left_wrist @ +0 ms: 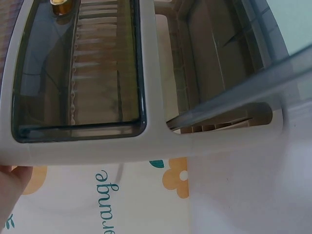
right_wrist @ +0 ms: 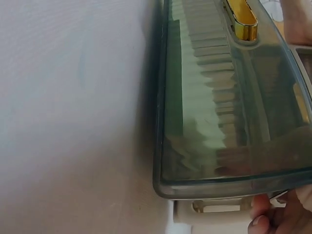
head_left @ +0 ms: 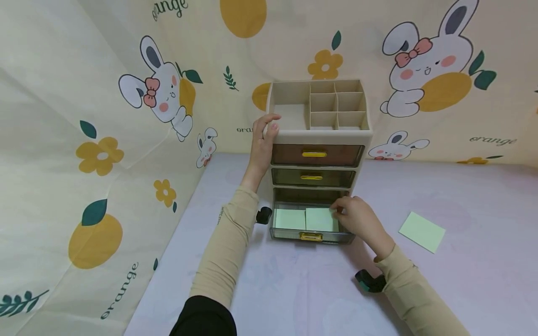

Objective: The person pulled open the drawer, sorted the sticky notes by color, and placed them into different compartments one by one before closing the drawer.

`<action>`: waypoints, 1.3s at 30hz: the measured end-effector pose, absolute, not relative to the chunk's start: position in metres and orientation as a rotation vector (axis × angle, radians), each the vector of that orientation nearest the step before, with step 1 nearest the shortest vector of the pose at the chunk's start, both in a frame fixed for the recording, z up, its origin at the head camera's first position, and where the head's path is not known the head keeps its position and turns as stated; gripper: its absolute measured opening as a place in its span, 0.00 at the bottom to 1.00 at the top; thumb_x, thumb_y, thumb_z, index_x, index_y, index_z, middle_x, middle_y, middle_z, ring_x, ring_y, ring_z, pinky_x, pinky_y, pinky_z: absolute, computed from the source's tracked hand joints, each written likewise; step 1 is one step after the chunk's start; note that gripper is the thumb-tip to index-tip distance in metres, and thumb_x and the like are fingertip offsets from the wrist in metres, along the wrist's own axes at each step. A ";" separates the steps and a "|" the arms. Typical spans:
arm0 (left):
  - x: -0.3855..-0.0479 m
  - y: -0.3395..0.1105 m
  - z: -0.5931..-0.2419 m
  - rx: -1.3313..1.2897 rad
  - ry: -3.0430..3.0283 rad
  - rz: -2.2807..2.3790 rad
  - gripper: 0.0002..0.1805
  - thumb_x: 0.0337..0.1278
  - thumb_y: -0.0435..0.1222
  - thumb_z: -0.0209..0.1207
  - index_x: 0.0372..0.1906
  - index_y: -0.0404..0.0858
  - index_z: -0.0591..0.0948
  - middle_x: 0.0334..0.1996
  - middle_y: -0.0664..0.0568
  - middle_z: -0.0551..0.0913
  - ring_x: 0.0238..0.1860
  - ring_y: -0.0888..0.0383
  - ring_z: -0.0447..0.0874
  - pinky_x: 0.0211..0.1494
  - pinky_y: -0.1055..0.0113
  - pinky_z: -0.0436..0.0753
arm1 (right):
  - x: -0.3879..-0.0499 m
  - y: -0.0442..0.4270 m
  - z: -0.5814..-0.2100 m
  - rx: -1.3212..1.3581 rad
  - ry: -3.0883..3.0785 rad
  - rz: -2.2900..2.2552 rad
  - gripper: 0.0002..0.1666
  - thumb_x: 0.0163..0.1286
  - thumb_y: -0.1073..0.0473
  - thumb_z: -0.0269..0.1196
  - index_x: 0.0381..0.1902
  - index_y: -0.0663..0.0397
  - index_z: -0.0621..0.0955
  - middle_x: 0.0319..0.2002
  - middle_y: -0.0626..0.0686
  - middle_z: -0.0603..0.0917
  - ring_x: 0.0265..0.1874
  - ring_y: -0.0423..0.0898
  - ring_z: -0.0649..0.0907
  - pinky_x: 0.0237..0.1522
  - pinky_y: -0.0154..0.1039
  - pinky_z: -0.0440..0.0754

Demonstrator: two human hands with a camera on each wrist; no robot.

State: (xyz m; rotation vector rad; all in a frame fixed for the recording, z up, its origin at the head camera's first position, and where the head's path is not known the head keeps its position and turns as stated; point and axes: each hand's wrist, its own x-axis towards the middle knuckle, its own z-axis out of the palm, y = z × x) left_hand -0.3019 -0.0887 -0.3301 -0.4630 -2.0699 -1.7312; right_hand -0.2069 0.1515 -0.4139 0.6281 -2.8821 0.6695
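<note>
A cream desk organizer (head_left: 321, 136) with smoky clear drawers stands against the backdrop. Its bottom drawer (head_left: 311, 237) is pulled out, and two pale green sticky note pads lie side by side there, a left pad (head_left: 290, 219) and a right pad (head_left: 320, 220). My left hand (head_left: 264, 144) grips the organizer's upper left edge, fingers bent over the rim. With curled fingers, my right hand (head_left: 360, 220) pinches the right pad near its right edge; the drawer wall partly hides the fingertips. In the right wrist view, its fingers (right_wrist: 273, 214) show beside the drawer.
Another pale green note pad (head_left: 422, 232) lies on the table to the right. Two upper drawers, a top one (head_left: 290, 154) and a middle one (head_left: 290, 177), are closed. Open compartments (head_left: 323, 120) divide the organizer's top. A printed rabbit-and-orange backdrop (head_left: 235, 112) rises behind and left.
</note>
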 end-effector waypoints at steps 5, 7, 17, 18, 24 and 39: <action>-0.301 -0.089 -0.330 -0.463 -2.071 -1.732 0.28 0.56 0.52 0.41 0.56 0.42 0.71 0.62 0.49 0.64 0.64 0.57 0.59 0.68 0.55 0.58 | -0.207 0.151 -0.414 0.659 -2.875 0.638 0.09 0.51 0.72 0.61 0.32 0.63 0.85 0.27 0.55 0.84 0.25 0.46 0.78 0.33 0.46 0.76; -0.300 -0.089 -0.329 -0.467 -2.069 -1.730 0.28 0.56 0.52 0.42 0.56 0.41 0.71 0.61 0.48 0.64 0.64 0.57 0.59 0.68 0.56 0.58 | -0.207 0.150 -0.414 0.660 -2.879 0.625 0.10 0.51 0.72 0.61 0.31 0.64 0.85 0.26 0.55 0.84 0.23 0.45 0.76 0.32 0.45 0.75; -0.298 -0.089 -0.328 -0.492 -2.054 -1.724 0.25 0.59 0.48 0.42 0.57 0.40 0.71 0.61 0.46 0.64 0.63 0.56 0.60 0.66 0.57 0.60 | -0.206 0.149 -0.417 0.670 -2.895 0.576 0.12 0.52 0.72 0.59 0.34 0.66 0.85 0.25 0.56 0.80 0.22 0.44 0.72 0.27 0.39 0.72; -0.298 -0.089 -0.328 -0.491 -2.057 -1.727 0.25 0.59 0.48 0.42 0.57 0.40 0.71 0.61 0.47 0.63 0.63 0.56 0.60 0.66 0.57 0.60 | -0.206 0.148 -0.417 0.668 -2.897 0.573 0.12 0.52 0.72 0.59 0.34 0.66 0.85 0.25 0.56 0.80 0.22 0.44 0.72 0.27 0.39 0.72; -0.298 -0.088 -0.329 -0.485 -2.069 -1.729 0.27 0.57 0.51 0.41 0.57 0.41 0.70 0.61 0.47 0.63 0.63 0.56 0.60 0.67 0.56 0.60 | -0.204 0.148 -0.416 0.646 -2.895 0.606 0.10 0.53 0.71 0.62 0.35 0.64 0.84 0.23 0.53 0.79 0.22 0.44 0.71 0.26 0.37 0.69; -0.300 -0.088 -0.328 -0.488 -2.051 -1.745 0.25 0.60 0.48 0.42 0.57 0.40 0.71 0.62 0.46 0.63 0.64 0.55 0.60 0.67 0.58 0.59 | -0.200 0.160 -0.401 0.678 -2.831 0.808 0.11 0.61 0.62 0.62 0.41 0.57 0.85 0.37 0.55 0.87 0.37 0.52 0.79 0.48 0.50 0.65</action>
